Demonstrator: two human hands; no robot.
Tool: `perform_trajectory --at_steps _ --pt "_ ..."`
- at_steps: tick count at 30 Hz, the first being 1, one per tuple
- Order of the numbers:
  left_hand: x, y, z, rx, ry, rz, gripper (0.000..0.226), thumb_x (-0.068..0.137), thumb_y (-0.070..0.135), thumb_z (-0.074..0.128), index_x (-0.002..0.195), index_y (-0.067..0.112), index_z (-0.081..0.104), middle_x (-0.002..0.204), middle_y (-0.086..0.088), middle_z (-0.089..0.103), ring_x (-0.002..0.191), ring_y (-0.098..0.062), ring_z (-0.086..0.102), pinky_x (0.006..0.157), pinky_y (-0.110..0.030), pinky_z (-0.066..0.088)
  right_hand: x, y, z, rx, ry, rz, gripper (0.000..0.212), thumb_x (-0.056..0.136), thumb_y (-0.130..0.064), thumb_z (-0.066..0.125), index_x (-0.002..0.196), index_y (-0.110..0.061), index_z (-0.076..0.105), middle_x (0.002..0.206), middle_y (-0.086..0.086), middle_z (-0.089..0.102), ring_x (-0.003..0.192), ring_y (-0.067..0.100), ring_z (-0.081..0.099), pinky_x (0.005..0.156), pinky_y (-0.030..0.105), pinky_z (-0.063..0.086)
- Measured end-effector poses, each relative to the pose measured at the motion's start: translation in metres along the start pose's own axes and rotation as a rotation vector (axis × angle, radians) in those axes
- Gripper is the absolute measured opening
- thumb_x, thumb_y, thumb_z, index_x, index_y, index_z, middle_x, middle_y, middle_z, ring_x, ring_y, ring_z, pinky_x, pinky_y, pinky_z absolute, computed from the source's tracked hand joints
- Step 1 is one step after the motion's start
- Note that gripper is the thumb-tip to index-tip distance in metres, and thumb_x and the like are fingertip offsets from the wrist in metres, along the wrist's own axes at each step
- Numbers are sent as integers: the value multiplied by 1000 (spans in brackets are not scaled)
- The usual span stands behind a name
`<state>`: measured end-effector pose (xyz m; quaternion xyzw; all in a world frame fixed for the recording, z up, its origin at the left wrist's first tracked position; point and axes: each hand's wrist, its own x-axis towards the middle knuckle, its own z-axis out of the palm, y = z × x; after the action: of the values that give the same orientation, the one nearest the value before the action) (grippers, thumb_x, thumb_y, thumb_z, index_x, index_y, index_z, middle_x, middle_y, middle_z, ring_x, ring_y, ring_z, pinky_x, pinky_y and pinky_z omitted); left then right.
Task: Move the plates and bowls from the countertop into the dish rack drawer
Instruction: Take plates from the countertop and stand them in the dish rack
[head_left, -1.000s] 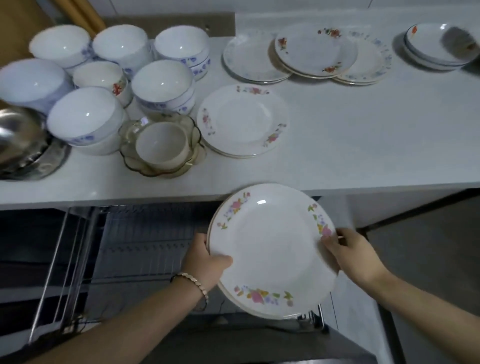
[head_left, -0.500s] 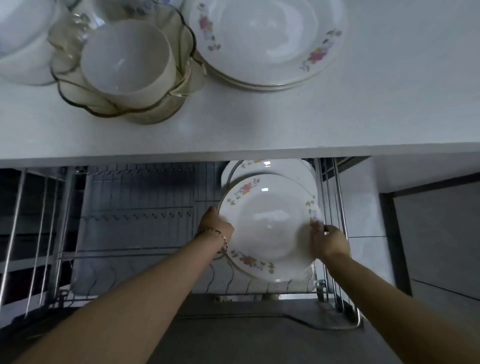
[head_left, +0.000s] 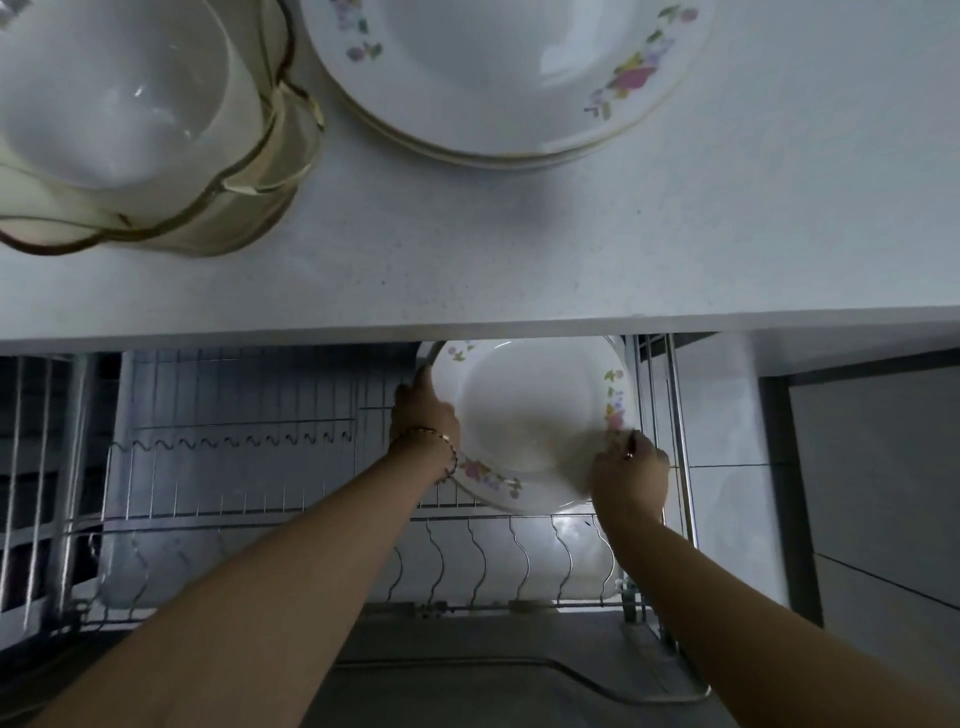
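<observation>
Plate (head_left: 530, 415) between left hand (head_left: 426, 415), right hand (head_left: 631, 473), over rack (head_left: 234, 447)

Counter edge (head_left: 467, 322) hid the top of the plate (head_left: 530, 415) I was holding, so no idea what was behind it. My right hand (head_left: 631, 473) came out blurry, covering its lower rim. The glass bowl (head_left: 156, 218) and the plate stack (head_left: 519, 130) got cropped up top.

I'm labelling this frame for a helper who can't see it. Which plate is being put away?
Look under the white countertop edge into the wire dish rack drawer. At its right end, the left hand and right hand hold a floral-rimmed plate tilted; the other flowered plates lie flat above.
</observation>
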<state>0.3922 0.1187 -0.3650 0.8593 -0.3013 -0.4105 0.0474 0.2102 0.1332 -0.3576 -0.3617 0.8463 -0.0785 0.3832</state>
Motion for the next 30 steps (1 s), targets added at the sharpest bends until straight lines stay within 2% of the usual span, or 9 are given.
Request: perform_trajectory --at_steps 3,8,11,15,17,20,24,27,30 --pt "-11 -9 -1 -177 -60 0 58 90 4 40 143 25 33 129 -15 53 112 -34 56 92 -38 51 -6 6 3 55 -53 71 41 86 -7 54 126 -1 52 120 16 62 103 33 61 79 31 48" --pt "-24 -9 9 -567 -192 -250 67 80 -9 40 139 23 36 132 -12 54 119 -36 53 100 -52 47 -10 0 12 110 -90 167 40 86 -6 52 126 -2 53 118 17 64 106 34 61 85 35 51" --pt "-23 -9 14 -619 -186 -263 77 74 -17 45 140 21 32 133 -10 54 120 -35 52 100 -52 47 -4 -1 11 97 -55 157 40 87 -4 48 127 -3 53 119 17 63 108 35 60 83 35 50" --pt "-27 -17 15 -658 -243 -235 89 60 -21 61 137 16 35 131 -9 56 121 -33 51 101 -51 47 1 5 9 10 -95 75 37 85 1 44 121 -3 56 114 19 66 85 29 58 64 26 42" --pt "-30 -21 12 -612 -286 -231 82 59 -11 68 133 13 40 129 -6 58 120 -30 53 104 -42 45 -2 4 3 -68 -134 39 36 86 1 44 121 0 54 116 19 65 94 33 60 71 28 45" --pt "-47 -15 -6 -264 -294 -117 46 85 9 58 129 5 47 127 -7 57 117 -26 54 98 -26 44 -12 -6 -10 -252 -241 -34 35 89 -4 44 122 3 52 117 21 63 101 35 61 84 38 50" --pt "-87 13 -49 -67 -258 133 37 92 12 47 129 10 51 128 -9 56 115 -24 57 88 -20 43 -38 -45 -48 -551 -460 -207 37 92 -10 44 124 5 52 125 23 58 114 34 57 94 34 47" --pt "-121 50 -94 -118 -154 415 23 91 8 51 107 10 67 110 -6 70 100 -17 65 90 -24 52 -61 -93 -91 -581 -568 -399 37 92 -16 47 124 0 57 120 18 64 102 24 62 79 25 49" --pt "-140 93 -139 -271 -38 490 21 89 4 52 103 7 68 102 -8 72 98 -21 66 91 -28 51 -80 -151 -141 -423 -703 -458 26 90 -12 47 108 -2 63 84 6 70 68 19 66 61 20 48"
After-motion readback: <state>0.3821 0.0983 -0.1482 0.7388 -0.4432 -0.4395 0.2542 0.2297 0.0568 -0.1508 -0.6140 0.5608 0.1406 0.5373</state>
